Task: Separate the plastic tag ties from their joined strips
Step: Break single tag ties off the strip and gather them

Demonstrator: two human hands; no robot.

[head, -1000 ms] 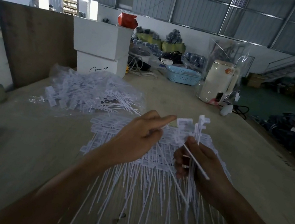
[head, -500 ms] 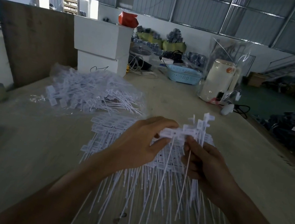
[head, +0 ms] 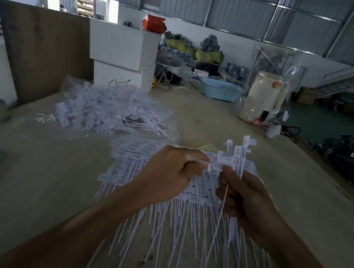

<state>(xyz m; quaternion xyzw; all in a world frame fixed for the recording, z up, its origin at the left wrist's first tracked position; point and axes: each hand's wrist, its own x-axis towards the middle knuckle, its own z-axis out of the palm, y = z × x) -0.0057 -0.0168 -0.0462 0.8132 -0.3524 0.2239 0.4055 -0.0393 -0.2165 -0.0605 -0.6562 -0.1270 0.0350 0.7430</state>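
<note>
Ties (head: 173, 204) spread mid-table under both hands, bagged pile (head: 108, 112) at ten o'clock. Since a second ago, swung from pointing to pinching: left hand (head: 168, 175) clamped on strip (head: 220, 162) end, so probably mid-snap. Right hand (head: 247, 200) curled round upright bunch (head: 241, 154), thumb tight at twelve o'clock.

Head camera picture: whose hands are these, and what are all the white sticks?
The camera sits on a person's head and looks down, so you see their own two arms. The sticks are plastic tag ties, made joined together in rows. A big stack of joined strips lies on the table. The right hand holds a bunch of ties upright. The left hand pinches one tie at the bunch's edge to pull it free. Behind, a loose pile of ties lies on clear plastic.
</note>
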